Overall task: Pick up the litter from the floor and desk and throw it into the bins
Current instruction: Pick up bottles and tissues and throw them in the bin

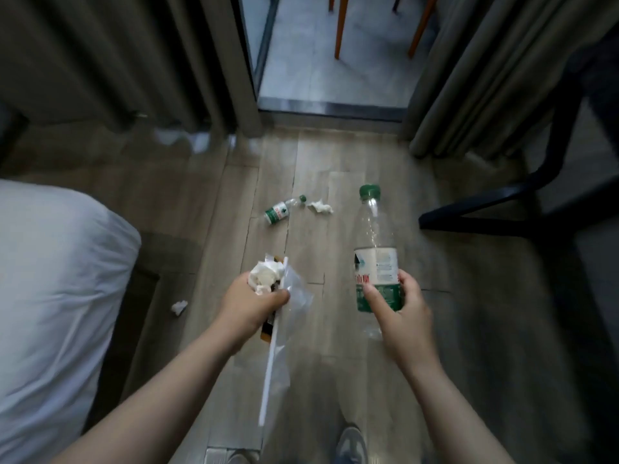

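My left hand (pixel 249 304) grips a bundle of litter: crumpled white tissue (pixel 264 274), a clear plastic wrapper (pixel 294 296), a long white straw (pixel 268 373) and a dark packet end. My right hand (pixel 400 313) holds an empty clear bottle (pixel 375 249) with a green cap and green-white label, upright above the floor. On the wooden floor ahead lie a small green-labelled bottle (pixel 279 211) on its side and a crumpled tissue (pixel 321 206) beside it. Another tissue ball (pixel 180 307) lies by the bed.
A white bed (pixel 50 279) fills the left. Grey curtains (pixel 134 61) hang left and right of an open sliding door. A black chair base (pixel 485 212) stands at the right. White scraps (pixel 181 137) lie under the left curtain. My shoe (pixel 350 445) shows below.
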Available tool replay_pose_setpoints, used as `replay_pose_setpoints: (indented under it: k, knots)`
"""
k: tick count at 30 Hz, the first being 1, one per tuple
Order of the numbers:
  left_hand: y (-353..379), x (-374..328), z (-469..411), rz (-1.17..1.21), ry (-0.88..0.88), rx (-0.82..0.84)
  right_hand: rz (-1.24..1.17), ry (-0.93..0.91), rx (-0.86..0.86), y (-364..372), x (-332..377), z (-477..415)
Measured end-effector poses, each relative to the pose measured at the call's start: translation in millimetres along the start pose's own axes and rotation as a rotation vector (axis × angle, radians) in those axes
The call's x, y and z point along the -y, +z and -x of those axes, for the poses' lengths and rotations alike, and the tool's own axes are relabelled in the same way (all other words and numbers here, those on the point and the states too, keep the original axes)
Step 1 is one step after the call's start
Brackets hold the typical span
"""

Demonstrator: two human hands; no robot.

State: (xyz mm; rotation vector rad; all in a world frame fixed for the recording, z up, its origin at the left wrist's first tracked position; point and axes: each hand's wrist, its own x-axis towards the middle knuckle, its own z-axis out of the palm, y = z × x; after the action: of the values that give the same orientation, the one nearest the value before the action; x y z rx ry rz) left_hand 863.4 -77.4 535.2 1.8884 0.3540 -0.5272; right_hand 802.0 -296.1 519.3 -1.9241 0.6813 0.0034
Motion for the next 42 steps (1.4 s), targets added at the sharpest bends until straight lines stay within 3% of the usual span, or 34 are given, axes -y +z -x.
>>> replay_pose_setpoints:
  k: [3, 10, 14, 23, 33, 42]
  knots:
    - [-4.0, -69.7, 54.2, 0.011, 0.044, -0.021, -0.007, 0.027, -0.030, -52.0, 58.0, 41.6]
    - [-9.9, -182.0, 160.0, -0.042, 0.216, 0.123, -0.071, 0.022, -0.194, -146.5, 151.3, 136.0]
    - [-11.5, -198.5, 206.1, -0.010, 0.250, 0.202, -0.087, 0.004, -0.328, -176.0, 177.0, 197.2]
    - [1.3, -212.4, 314.0, -0.223, 0.393, 0.624, -0.286, 0.196, -0.771, -198.8, 157.4, 385.2]
    - [114.2, -179.3, 507.6, -0.470, 0.650, 1.040, -0.460, 0.301, -1.257, -256.7, 97.7, 588.2]
    - [196.3, -56.0, 765.3, -0.665, 0.839, 1.443, -0.499, 0.466, -1.675, -289.2, 5.0, 837.0]
